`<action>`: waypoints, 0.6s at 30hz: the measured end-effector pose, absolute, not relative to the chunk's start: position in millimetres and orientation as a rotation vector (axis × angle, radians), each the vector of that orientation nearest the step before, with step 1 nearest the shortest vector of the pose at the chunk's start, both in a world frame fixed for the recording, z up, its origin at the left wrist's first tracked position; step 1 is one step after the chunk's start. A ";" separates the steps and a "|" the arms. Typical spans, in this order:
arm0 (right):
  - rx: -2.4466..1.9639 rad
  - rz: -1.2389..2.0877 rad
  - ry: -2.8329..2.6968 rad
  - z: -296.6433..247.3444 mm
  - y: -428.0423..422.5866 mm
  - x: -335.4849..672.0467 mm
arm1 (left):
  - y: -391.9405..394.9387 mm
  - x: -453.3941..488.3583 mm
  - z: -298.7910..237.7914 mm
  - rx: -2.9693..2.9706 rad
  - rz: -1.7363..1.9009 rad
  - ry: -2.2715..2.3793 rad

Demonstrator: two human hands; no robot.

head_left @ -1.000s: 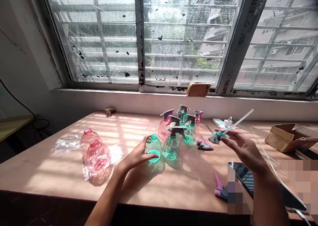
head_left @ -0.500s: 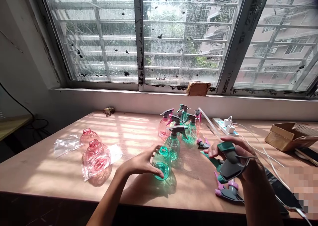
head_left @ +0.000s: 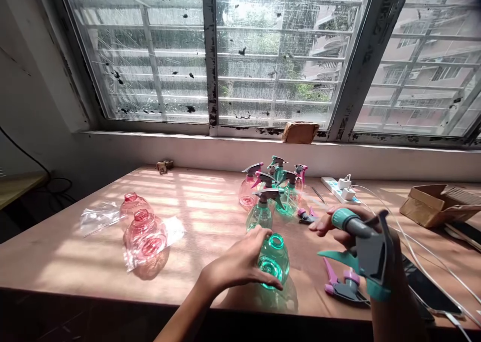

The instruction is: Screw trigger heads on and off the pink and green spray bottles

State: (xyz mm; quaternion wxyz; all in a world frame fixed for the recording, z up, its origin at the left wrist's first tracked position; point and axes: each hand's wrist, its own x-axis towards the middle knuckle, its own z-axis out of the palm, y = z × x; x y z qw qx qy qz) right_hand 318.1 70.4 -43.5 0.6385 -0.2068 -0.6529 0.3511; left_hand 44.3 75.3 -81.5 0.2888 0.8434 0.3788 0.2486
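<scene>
I read the left hand (head_left: 240, 267) at lower centre of the frame. Its fingers are curled around the near and left sides of the green bottle (head_left: 274, 262), with the thumb across the front – a partly closed grip, in contact. The green bottle stands on the table (head_left: 210, 207) close to the front edge, its open neck up and uncapped.

The right hand (head_left: 340, 232) sits at lower right, clear of the table surface. It is closed around a grey sprayer head (head_left: 366, 249). The teal threaded collar of the head points left, toward the bottle, and the teal trigger hangs below. Collar and bottle neck are near each other but apart.

Other items in view:
- A cluster of assembled spray bottles (head_left: 270, 192), green and pink, stands at centre frame, just behind the green bottle.
- Two pink bottles (head_left: 145, 234) without heads stand at left, next to a clear plastic bag (head_left: 98, 217).
- A pink-and-grey sprayer head (head_left: 343, 287) lies on the table below the right hand – a second one (head_left: 306, 215) lies near the cluster.
- A phone (head_left: 428, 292) lies face up at lower right, with a white cable (head_left: 424, 247) crossing above it.
- A power strip (head_left: 340, 187) and a cardboard box (head_left: 432, 204) occupy the right rear of the table.
</scene>
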 end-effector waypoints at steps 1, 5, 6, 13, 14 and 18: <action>-0.480 0.815 -1.474 -42.8 70.8 312.1 | 75.1 43.9 -81.0 2.253 0.658 1.008; -0.460 0.921 -1.388 -43.5 73.7 295.5 | 74.5 43.3 -80.2 2.246 0.644 1.022; -0.458 0.947 -1.367 -44.0 74.0 293.6 | 74.6 43.4 -80.4 2.245 0.645 1.019; -0.496 1.138 -1.462 -49.9 79.3 288.6 | 76.1 43.9 -81.7 2.254 0.662 1.006; -0.523 1.142 -1.516 -51.1 81.8 287.1 | 76.2 43.9 -81.3 2.259 0.655 1.005; -0.751 0.982 -1.782 -54.7 94.1 277.7 | 77.4 43.6 -80.0 2.257 0.647 0.989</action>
